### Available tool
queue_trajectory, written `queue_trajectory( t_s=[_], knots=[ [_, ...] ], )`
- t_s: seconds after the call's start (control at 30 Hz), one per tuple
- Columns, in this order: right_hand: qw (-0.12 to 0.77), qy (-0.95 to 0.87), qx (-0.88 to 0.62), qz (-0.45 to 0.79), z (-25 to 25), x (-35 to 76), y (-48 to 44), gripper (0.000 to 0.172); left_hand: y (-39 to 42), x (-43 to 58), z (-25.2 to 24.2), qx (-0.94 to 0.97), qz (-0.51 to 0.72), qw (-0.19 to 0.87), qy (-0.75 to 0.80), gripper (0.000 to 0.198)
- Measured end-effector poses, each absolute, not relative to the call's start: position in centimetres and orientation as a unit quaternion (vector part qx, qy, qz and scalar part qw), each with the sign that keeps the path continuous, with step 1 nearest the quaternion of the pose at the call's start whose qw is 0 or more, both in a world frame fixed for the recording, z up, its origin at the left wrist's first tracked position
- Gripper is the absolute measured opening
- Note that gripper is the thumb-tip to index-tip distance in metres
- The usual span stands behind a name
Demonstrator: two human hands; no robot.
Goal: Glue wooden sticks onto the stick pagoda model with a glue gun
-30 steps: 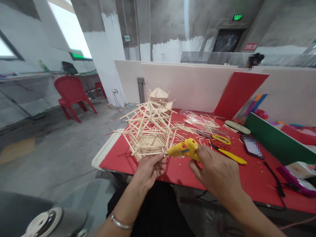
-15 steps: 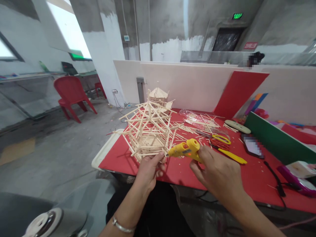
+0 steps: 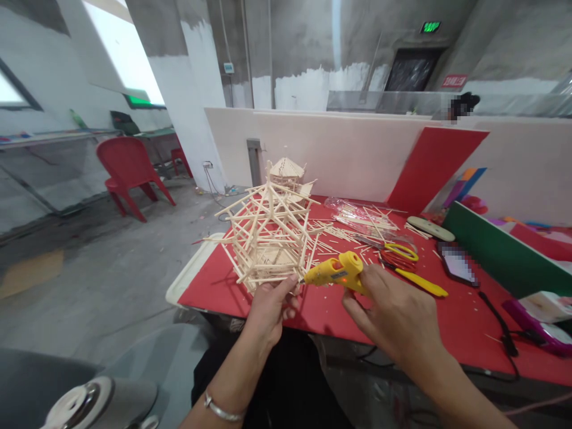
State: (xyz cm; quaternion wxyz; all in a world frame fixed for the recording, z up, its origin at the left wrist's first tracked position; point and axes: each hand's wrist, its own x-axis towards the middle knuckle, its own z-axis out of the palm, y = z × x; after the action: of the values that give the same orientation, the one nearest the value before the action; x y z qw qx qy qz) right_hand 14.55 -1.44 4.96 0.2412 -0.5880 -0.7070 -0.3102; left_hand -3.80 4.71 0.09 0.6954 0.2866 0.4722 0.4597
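Note:
A pavilion-like frame of thin wooden sticks (image 3: 271, 229) stands near the front left of the red table (image 3: 339, 310). My left hand (image 3: 269, 307) pinches its lower front edge, at the right corner. In my right hand (image 3: 395, 304) is a yellow glue gun (image 3: 337, 271), pointing left, its nozzle beside my left fingertips at that corner. Whether the nozzle touches the wood cannot be made out. Behind the frame sits a smaller wooden model with a pointed roof (image 3: 287, 170).
Loose sticks (image 3: 328, 238), scissors with yellow handles (image 3: 402, 251), a yellow cutter (image 3: 422, 282) and a phone (image 3: 458, 263) lie to the right. A green board (image 3: 504, 247) leans farther right. A metal flask (image 3: 102, 402) stands at lower left.
The glue gun has tilted very slightly in my right hand, with its nozzle still at the same corner. My left hand has stayed in place.

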Motion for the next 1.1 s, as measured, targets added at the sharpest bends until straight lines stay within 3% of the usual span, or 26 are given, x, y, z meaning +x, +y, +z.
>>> queue_trajectory(
  t_s=[1.1],
  knots=[
    [0.25, -0.694, -0.607, -0.295, 4.9, 14.0, -0.2, 0.023, 4.9, -3.5, -0.1, 0.29, 0.486, 0.665, 0.488, 0.023]
  ],
)
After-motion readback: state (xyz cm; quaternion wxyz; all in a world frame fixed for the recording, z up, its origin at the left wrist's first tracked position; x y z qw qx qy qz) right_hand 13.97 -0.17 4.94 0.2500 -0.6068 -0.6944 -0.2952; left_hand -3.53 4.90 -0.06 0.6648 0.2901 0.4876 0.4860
